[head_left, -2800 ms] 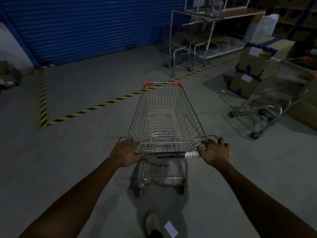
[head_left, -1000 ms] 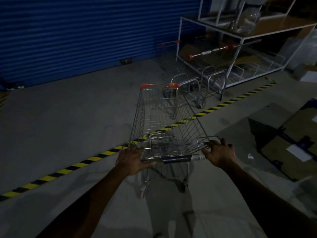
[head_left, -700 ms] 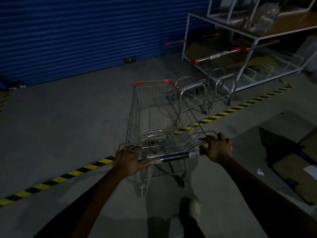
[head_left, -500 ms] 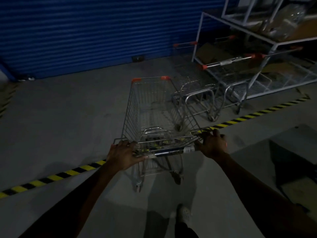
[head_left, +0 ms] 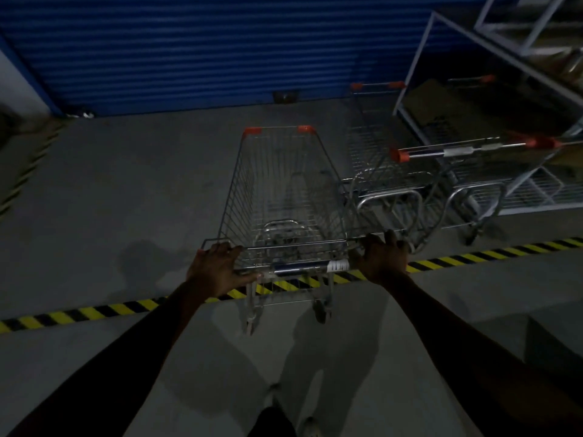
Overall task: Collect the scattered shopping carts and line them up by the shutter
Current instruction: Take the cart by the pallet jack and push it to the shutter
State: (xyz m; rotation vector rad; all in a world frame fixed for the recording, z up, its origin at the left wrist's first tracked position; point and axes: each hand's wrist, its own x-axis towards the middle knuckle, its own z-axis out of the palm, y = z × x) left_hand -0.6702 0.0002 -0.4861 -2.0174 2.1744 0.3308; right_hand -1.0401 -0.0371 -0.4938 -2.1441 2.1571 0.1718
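1. Cart position: shopping cart [head_left: 285,197] is standing on the concrete floor [head_left: 126,184], its orange-capped front end pointing toward the blue shutter [head_left: 205,48]; it is sitting near the shutter, not touching it.
2. Hands: left hand [head_left: 217,268] is gripping the left end of the handle bar [head_left: 303,266], fingers curling over the rear corner of the basket; right hand [head_left: 383,260] is clamping the right end, fingers wrapping over the top; the two hands are sitting apart, one at each end of the bar.
3. Floor marking: yellow-and-black striped tape [head_left: 94,312] is running across the floor; the rear wheels are sitting on the near side of it; the basket is reaching over it toward the shutter.
4. Neighbours: parked carts [head_left: 394,184] are standing just beside on the right, noses also facing the shutter; they are tucking partly under a white metal rack [head_left: 419,45]; light is too dim to count them.
5. Bottom edge: a shoe [head_left: 310,428] is showing between the forearms.
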